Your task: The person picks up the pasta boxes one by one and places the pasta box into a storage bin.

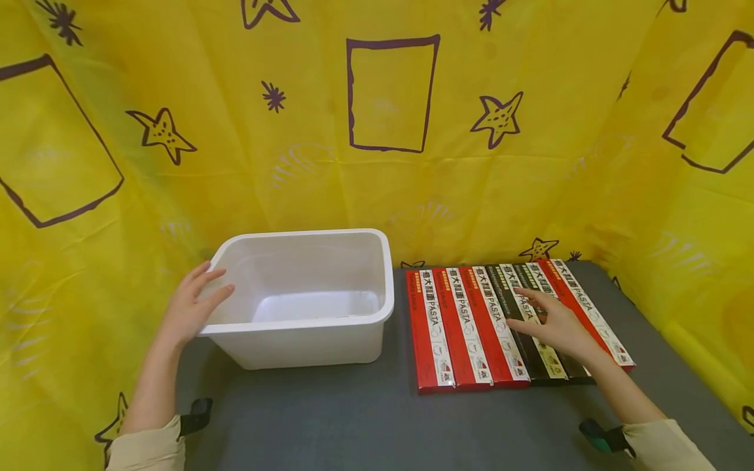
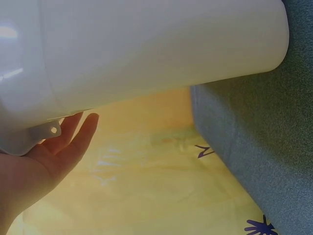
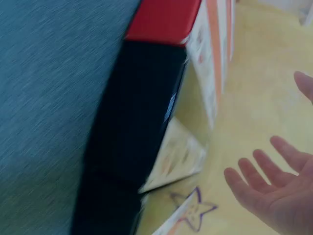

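My left hand (image 1: 191,304) is at the left rim of a white plastic bin (image 1: 300,347), fingers loosely extended and thumb over the inner side. In the left wrist view, those fingers (image 2: 80,139) lie beside the rim tab, some tips hidden behind the bin wall. My right hand (image 1: 559,327) hovers over a row of flat pasta boxes, fingers spread and holding nothing. Red boxes (image 1: 424,340) lie at the row's left, black boxes (image 1: 529,360) under the right hand, and one red box (image 1: 574,304) at the right end. The right wrist view shows a black box (image 3: 132,98) end-on.
Everything stands on a grey cloth-covered table (image 1: 353,418). Yellow patterned fabric (image 1: 306,183) closes off the back and both sides. The bin's inside floor (image 1: 318,306) shows bare. A dark strap (image 1: 197,415) hangs at the left wrist, another at the right.
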Demonstrator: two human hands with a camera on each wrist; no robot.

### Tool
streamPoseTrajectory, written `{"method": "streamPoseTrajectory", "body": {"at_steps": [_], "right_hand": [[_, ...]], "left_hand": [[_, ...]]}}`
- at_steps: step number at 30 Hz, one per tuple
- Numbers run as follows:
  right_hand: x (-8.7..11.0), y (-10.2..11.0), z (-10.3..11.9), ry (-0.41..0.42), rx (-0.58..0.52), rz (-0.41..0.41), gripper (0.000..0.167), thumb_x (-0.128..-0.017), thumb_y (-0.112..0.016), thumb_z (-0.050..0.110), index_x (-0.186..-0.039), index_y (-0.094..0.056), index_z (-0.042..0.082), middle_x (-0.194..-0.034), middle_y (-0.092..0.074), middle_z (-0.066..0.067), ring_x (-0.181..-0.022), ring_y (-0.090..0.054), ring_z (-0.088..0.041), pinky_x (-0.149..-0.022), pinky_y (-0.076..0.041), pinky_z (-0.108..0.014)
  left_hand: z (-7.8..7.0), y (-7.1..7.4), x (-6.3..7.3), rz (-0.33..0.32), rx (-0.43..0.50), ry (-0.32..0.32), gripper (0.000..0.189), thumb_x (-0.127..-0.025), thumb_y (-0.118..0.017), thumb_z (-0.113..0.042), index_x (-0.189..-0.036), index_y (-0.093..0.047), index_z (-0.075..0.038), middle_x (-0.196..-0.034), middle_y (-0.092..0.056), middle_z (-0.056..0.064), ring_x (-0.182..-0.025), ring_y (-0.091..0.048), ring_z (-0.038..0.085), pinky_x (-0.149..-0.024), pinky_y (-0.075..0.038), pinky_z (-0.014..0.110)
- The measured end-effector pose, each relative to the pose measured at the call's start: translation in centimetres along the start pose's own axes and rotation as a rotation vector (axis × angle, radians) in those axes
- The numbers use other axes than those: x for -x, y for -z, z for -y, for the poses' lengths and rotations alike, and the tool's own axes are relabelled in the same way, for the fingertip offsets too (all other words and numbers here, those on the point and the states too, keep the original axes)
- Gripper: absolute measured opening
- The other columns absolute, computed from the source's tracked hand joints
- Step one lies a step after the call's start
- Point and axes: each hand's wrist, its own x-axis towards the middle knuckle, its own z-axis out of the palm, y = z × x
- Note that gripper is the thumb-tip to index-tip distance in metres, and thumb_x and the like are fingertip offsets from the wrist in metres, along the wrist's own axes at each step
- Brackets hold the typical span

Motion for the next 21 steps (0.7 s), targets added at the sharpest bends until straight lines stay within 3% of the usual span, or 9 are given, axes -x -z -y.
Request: {"method": "streamPoseTrajectory", "body": {"at_steps": [6,11,16,21], "right_hand": [[1.2,0.9,-2.1,-0.010,0.021,-0.039,0.082,-0.087,-0.072,0.044,-0.146,-0.038,-0.001,-0.143,-0.038,-0.031,-0.120,-0.044,-0.052,-0.088,-0.043,-0.068],[2.3,1.8,-3.7,-0.016,0.079,-0.076,0.081,-0.088,-0.070,0.043,-0.145,-0.038,-0.003,-0.142,-0.036,-0.035,-0.123,-0.037,-0.054,-0.088,-0.036,-0.072],[3.3,2.7,-5.2,-0.054,0.123,-0.105,0.079,-0.088,-0.068,0.045,-0.144,-0.039,-0.003,-0.139,-0.035,-0.039,-0.122,-0.035,-0.057,-0.086,-0.031,-0.076],[4.0,3.3,-7.0,-0.106,0.178,-0.130,0.081,-0.088,-0.067,0.046,-0.139,-0.039,-0.010,-0.134,-0.038,-0.042,-0.117,-0.037,-0.058,-0.086,-0.032,-0.074]], "left_hand": [[-0.1,0.1,0.2,0.007,0.005,0.004,0.064,-0.099,-0.053,-0.039,-0.143,-0.041,0.006,-0.158,-0.013,0.026,-0.139,-0.012,0.056,-0.100,-0.013,0.078],[-0.2,0.0,0.2,0.009,-0.005,0.002,0.064,-0.099,-0.053,-0.039,-0.144,-0.040,0.005,-0.158,-0.014,0.026,-0.139,-0.012,0.056,-0.100,-0.013,0.078],[-0.1,0.0,0.1,0.004,-0.010,-0.003,0.063,-0.099,-0.053,-0.039,-0.143,-0.041,0.005,-0.158,-0.014,0.026,-0.138,-0.013,0.055,-0.100,-0.013,0.078],[-0.1,0.0,0.2,0.005,-0.007,-0.002,0.064,-0.099,-0.053,-0.039,-0.144,-0.041,0.005,-0.158,-0.014,0.025,-0.138,-0.013,0.055,-0.100,-0.014,0.078]]}}
